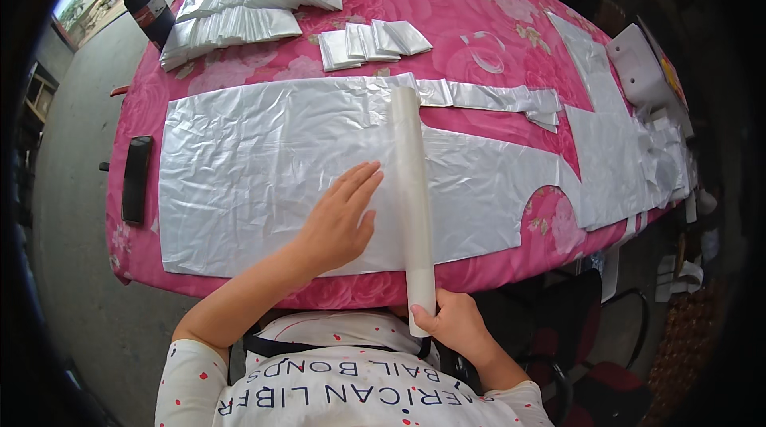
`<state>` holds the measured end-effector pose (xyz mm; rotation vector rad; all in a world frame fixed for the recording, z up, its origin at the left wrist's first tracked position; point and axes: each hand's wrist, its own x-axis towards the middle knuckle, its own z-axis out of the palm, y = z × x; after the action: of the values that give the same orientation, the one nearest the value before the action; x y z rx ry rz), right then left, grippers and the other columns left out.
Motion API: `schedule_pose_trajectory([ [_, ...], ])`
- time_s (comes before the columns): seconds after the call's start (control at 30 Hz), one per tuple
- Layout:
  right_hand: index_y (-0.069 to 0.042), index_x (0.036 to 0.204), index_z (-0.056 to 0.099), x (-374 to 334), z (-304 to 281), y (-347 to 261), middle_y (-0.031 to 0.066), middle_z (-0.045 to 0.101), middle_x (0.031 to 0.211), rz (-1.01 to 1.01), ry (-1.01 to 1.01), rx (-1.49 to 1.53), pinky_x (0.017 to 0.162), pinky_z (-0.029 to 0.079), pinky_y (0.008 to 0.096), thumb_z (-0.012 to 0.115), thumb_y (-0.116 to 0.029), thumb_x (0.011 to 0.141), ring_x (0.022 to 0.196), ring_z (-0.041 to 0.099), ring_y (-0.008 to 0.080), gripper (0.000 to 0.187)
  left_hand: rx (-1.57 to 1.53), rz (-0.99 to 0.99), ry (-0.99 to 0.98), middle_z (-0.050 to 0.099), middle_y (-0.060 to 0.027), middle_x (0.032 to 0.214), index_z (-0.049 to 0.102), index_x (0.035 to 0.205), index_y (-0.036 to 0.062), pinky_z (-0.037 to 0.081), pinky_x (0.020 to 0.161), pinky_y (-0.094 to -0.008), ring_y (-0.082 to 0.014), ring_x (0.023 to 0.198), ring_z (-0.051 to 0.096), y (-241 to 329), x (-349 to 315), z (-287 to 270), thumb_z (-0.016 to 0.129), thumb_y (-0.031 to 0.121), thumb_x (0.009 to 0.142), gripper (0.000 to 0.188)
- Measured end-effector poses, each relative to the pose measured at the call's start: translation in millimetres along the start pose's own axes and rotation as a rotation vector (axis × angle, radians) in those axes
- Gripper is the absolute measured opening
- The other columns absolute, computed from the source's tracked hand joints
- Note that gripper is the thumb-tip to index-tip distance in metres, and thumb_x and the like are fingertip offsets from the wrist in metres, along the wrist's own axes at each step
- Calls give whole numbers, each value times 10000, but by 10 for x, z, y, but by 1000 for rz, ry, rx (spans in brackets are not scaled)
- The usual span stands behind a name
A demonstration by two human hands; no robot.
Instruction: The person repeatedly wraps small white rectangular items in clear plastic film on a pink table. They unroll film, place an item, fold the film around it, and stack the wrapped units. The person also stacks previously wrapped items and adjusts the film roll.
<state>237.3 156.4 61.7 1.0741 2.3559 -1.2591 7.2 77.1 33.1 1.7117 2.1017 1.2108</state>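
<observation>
A thin, shiny white plastic sheet (239, 171), shaped like a disposable apron with curved cut-outs and a strap along its far side, lies spread over the pink table. A long pale tube or rod (412, 187) rests across it, running from the far edge to past the near table edge. My right hand (455, 322) is wrapped round the near end of the tube. Palm down, my left hand (341, 223) lies on the sheet just left of the tube, fingers stretched out and holding nothing.
Rows of folded plastic packets (231, 29) and a smaller group (375, 44) lie at the back. A black jar (148, 5) stands far left, a black oblong object (137, 179) near left. More plastic sheets (610, 164) and a white box (637, 66) are at the right; a chair (610, 383) is below.
</observation>
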Motion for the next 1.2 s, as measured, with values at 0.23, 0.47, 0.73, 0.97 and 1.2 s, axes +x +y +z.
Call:
schedule_pose_trajectory([
  [0.23, 25, 823, 647, 143, -125, 83, 185, 632, 703, -27, -233, 16, 620, 491, 361, 582, -556, 778, 672, 633, 318, 586, 320, 8, -203, 275, -265, 1404, 314, 1314, -111, 178, 1099, -430, -363, 1330, 244, -88, 13, 382, 484, 187, 795, 623],
  [0.47, 22, 754, 654, 1299, -629, -389, 135, 632, 649, -216, -10, -16, 575, 472, 326, 484, -577, 845, 581, 608, 253, 630, 429, 48, -214, 260, -300, 1396, 292, 1316, -133, 150, 1103, -455, -393, 1335, 218, -91, 28, 389, 440, 288, 784, 695],
  [0.73, -16, 1059, 567, 2478, -787, -625, 93, 629, 957, -74, -132, 1321, 754, 500, 309, 504, -378, 907, 856, 612, 190, 398, 430, 43, -257, 247, -312, 1397, 273, 1320, -149, 143, 1104, -451, -397, 1341, 200, -66, 42, 364, 413, 358, 799, 741],
  [0.97, -34, 1039, 574, 2843, -1718, 3, 87, 634, 1031, -479, 183, 1828, 808, 501, 374, 508, -211, 898, 939, 611, 226, 236, 428, 35, -243, 239, -298, 1408, 282, 1319, -142, 135, 1108, -442, -377, 1349, 193, -82, 11, 370, 426, 353, 780, 746],
  [1.2, -10, 1104, 545, 2118, -2498, -282, 117, 581, 1169, -716, 537, 1653, 899, 466, 359, 390, -200, 952, 1086, 550, 250, 288, 428, 54, -239, 236, -295, 1411, 284, 1316, -142, 141, 1109, -440, -377, 1348, 196, -80, 24, 388, 432, 353, 773, 750],
])
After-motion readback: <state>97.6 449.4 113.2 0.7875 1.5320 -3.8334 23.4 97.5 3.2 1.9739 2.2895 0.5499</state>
